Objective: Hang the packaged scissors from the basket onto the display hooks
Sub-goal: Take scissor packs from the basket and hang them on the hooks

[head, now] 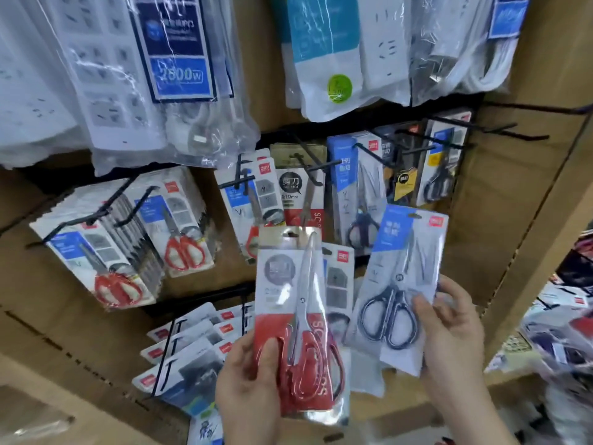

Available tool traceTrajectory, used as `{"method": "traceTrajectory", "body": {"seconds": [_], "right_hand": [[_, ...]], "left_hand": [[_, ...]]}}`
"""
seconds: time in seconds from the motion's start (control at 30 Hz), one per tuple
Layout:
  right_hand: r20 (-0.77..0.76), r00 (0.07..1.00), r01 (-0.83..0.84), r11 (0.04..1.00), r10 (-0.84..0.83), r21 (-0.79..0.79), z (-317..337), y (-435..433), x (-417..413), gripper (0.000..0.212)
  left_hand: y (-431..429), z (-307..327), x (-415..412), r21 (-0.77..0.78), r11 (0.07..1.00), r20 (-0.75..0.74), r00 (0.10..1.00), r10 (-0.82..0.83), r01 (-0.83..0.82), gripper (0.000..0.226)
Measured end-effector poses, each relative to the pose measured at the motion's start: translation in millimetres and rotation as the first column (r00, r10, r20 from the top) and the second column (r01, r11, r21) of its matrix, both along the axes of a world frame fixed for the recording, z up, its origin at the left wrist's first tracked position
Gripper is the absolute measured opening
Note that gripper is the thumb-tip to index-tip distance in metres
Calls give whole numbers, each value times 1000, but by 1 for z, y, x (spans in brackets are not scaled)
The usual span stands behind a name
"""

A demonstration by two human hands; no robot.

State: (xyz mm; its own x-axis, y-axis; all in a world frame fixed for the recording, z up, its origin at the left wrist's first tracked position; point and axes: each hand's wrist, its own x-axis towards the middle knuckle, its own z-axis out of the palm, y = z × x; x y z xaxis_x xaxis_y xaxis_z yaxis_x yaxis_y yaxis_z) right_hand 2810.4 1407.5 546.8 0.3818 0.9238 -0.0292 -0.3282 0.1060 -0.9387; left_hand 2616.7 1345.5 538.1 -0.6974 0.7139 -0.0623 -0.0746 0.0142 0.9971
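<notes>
My left hand (248,377) grips the lower end of a red-handled scissors pack (296,319), held upright in front of the display. My right hand (449,329) holds a black-handled scissors pack (401,290) by its right edge, tilted slightly to the right. Black wire display hooks (316,170) stick out of the cardboard wall above both packs. A matching red-and-grey scissors pack (293,187) hangs on the hook straight above the left pack. Blue-topped packs (356,187) hang above the right one. The basket is out of view.
Red-handled scissors packs (118,248) fill hooks at the left. Bagged power strips (160,75) hang along the top row. More packaged goods (189,342) hang on lower hooks at bottom centre. Bare hooks (513,128) jut out at upper right. Cluttered goods (564,332) lie at the right edge.
</notes>
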Motion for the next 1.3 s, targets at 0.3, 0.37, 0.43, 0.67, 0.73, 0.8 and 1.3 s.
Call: {"method": "traceTrajectory", "body": {"seconds": [0.3, 0.37, 0.43, 0.67, 0.73, 0.8, 1.3], "right_hand": [[314, 914, -267, 964, 256, -9, -20, -10, -11, 37], [252, 892, -385, 923, 375, -10, -18, -15, -20, 27], [316, 866, -413, 911, 387, 15, -14, -16, -21, 29], [293, 927, -251, 968, 234, 21, -6, -8, 4, 32], [263, 938, -242, 970, 226, 27, -3, -7, 6, 21], [250, 939, -254, 966, 235, 46, -1, -7, 6, 20], [275, 936, -243, 969, 221, 52, -6, -8, 4, 51]], "left_hand": [[7, 6, 15, 107, 994, 151, 988, -31, 15, 15], [8, 9, 25, 121, 989, 139, 985, -98, 81, 12], [10, 9, 32, 130, 983, 135, 980, -145, 127, 11], [8, 12, 29, 186, 968, 63, 981, -184, 169, 18], [6, 13, 29, 215, 961, 66, 980, -189, 171, 21], [6, 18, 32, 237, 956, 84, 977, -197, 173, 25], [32, 42, 33, 176, 939, -31, 955, -296, 296, 26]]}}
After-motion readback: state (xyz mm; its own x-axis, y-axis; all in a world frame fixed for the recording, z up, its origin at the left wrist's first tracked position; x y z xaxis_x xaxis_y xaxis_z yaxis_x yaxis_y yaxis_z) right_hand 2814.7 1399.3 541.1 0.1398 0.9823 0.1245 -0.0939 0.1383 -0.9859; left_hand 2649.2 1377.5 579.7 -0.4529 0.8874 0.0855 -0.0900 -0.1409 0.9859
